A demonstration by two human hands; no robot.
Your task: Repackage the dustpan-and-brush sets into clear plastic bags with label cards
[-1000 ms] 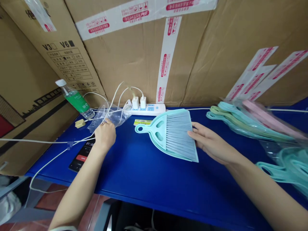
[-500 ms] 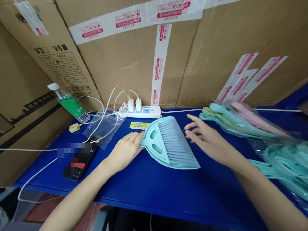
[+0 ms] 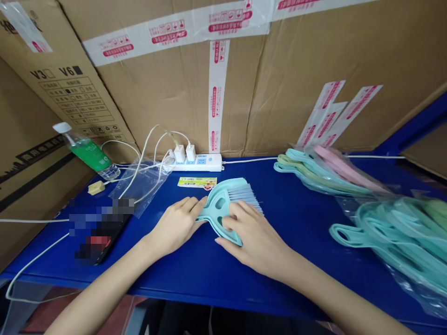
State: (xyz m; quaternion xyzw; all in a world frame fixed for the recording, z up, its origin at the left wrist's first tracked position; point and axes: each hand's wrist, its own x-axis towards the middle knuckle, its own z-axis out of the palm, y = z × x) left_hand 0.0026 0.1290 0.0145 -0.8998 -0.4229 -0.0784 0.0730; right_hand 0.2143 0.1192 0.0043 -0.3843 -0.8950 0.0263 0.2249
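While your left hand (image 3: 176, 221) pinched the handle end of the mint-green plastic hand brush with two oval openings (image 3: 218, 212), thumb below and fingers above, the brush sat near the middle of the glossy blue tabletop (image 3: 181, 279), just in front of the yellow printed paper label (image 3: 192, 182). Its pale grey-blue fibre bristles (image 3: 246, 193) faced right, partly covered by your right hand (image 3: 258, 232).

Handling, as judged: steadiness called for a firm left pinch at the handle and light right-hand pressure on the rigid plastic, since weight on the bristles risked splaying them. A second mint edge showed along the lower curve, so any turning seemed best done with both layers held together, lest one slide.

Pose: your forearms converged from the lower corners, left wrist nearly straight. Your right hand was back-up, fingers bent over the brush by the lower opening, thumb set apart near the lower edge; whether thumb and fingers squeezed the plastic or merely rested there, you could not tell from this view
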